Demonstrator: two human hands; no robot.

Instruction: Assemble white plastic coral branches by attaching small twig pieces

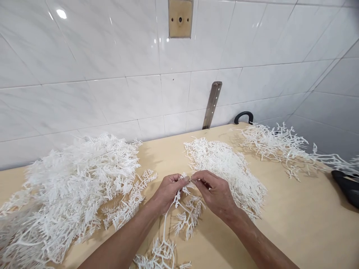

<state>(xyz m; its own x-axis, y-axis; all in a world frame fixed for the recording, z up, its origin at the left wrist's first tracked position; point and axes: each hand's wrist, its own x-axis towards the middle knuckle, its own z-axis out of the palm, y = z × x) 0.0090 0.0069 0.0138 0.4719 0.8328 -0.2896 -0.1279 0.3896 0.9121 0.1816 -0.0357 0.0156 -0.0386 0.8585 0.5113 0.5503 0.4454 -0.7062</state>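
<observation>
My left hand (171,190) is closed around a white branching plastic sprig (165,228), which hangs down below it with feathery tips. Fingertips of my right hand (211,188) are pinched together right beside the left thumb, at the upper end of the sprig. Whatever small piece lies between the right fingertips is too small to make out. Just behind the right hand lies a heap of loose white feathery pieces (224,164). To the left of my left hand spreads a larger pile of white sprigs (75,186).
Bare, thin white stems (277,144) lie tangled at the back right of the wooden table (294,220). A black object (346,186) sits at the right edge. A metal strip (212,105) and a black curved handle (244,115) stand near the tiled wall (106,101).
</observation>
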